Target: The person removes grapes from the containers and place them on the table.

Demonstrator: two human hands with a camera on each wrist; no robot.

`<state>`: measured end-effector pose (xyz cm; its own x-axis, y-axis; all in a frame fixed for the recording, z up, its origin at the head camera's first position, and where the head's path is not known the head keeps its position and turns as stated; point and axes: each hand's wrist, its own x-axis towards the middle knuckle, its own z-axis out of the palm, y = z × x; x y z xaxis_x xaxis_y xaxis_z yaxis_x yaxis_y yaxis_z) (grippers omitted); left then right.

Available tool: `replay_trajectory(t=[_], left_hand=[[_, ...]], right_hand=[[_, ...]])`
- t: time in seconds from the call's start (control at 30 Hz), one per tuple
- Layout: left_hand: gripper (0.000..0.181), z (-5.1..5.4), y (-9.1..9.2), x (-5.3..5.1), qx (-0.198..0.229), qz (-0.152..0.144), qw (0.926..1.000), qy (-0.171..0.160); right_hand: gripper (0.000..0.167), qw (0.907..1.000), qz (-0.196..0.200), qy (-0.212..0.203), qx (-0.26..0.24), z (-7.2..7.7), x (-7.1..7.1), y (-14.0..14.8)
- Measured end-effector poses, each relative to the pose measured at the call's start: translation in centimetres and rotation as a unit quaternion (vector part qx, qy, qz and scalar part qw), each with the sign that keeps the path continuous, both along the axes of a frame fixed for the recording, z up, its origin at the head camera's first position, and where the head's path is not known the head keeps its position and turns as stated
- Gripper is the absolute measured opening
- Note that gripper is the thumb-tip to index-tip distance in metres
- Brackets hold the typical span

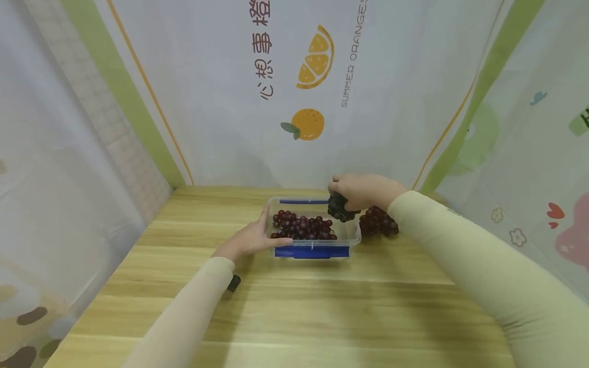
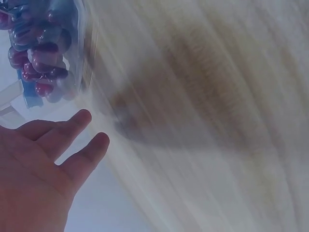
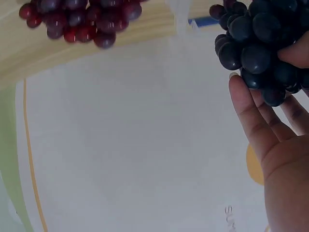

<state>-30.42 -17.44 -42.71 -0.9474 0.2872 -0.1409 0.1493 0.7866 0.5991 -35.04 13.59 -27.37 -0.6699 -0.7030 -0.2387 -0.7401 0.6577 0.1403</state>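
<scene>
A clear plastic container [image 1: 356,236] with blue side latches stands on the wooden table, a bunch of red grapes [image 1: 301,226] inside it. My left hand [image 1: 248,238] rests against its left end, the thumb lying along the front rim and the other fingers stretched out. Two of those fingers [image 2: 82,157] stick out straight in the left wrist view. Above the container's right end, my right hand [image 1: 361,189] grips a bunch of black grapes [image 3: 256,48] between thumb and fingers. The lower black grapes hang over the opening.
Another bunch of red grapes [image 1: 379,223] lies on the table [image 1: 368,312], right of the container and partly behind the right wrist. A small black object [image 1: 234,283] shows by the left sleeve. Printed curtains [image 1: 221,128] hang behind and at both sides.
</scene>
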Motion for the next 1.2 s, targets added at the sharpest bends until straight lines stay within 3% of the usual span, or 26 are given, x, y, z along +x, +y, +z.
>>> replay_trajectory(t=[0.37,1.0,1.2], left_hand=[[0.139,0.4,0.6,-0.1,-0.078,-0.004,0.9968,0.015],[0.136,0.7,0.9,-0.2,-0.109,-0.005,0.994,0.014],[0.142,0.8,0.9,-0.3,-0.125,0.004,0.9922,-0.004]], right_hand=[[0.027,0.9998,-0.012,0.0,-0.012,2.5,-0.2,0.7],[0.026,0.999,-0.044,0.005,-0.011,6.1,0.6,1.0],[0.026,0.9984,-0.055,0.003,-0.006,7.0,0.8,1.4]])
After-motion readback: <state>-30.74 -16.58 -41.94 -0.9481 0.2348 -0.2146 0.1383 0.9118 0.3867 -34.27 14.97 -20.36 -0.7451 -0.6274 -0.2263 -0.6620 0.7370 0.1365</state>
